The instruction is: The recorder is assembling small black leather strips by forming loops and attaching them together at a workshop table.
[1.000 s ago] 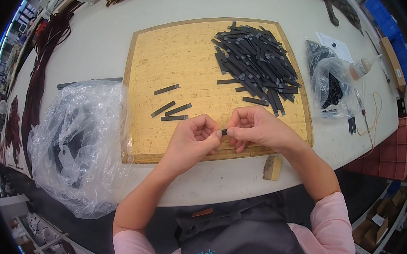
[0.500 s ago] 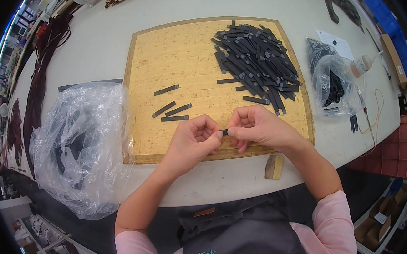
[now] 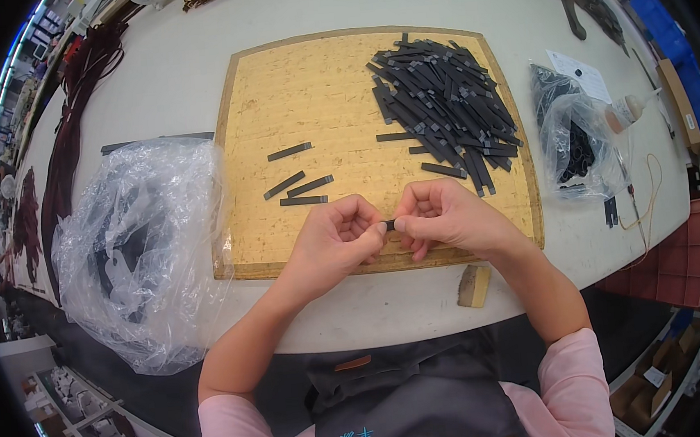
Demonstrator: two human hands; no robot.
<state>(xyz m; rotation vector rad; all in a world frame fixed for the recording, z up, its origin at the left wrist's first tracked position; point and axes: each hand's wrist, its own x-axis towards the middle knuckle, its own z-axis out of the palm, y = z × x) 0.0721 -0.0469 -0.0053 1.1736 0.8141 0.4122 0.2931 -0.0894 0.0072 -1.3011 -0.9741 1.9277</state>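
Observation:
Between the fingertips of both hands I hold one short black strip [image 3: 391, 225]; only its middle shows, the ends being covered by my fingers. My left hand [image 3: 342, 237] pinches its left end, and my right hand [image 3: 434, 218] pinches the right. Both hands are over the near edge of a yellow board [image 3: 332, 97] with a brown border. Several loose black strips [image 3: 304, 201] with grey ends lie on the board beyond my left hand. Beyond my right hand rises a large heap of similar black strips [image 3: 443, 100].
A clear plastic bag [image 3: 143, 259] with dark contents stands left of the board. On the right are another clear bag [image 3: 572, 147], a small bottle [image 3: 626, 111] and a white paper sheet [image 3: 579, 75]. A small yellow block [image 3: 474, 286] sits near the table's front edge. Dark cords [image 3: 72, 133] lie far left.
The view has shifted very slightly. Both hands keep their pinch on the strip, and the loose strips and heap lie as before.

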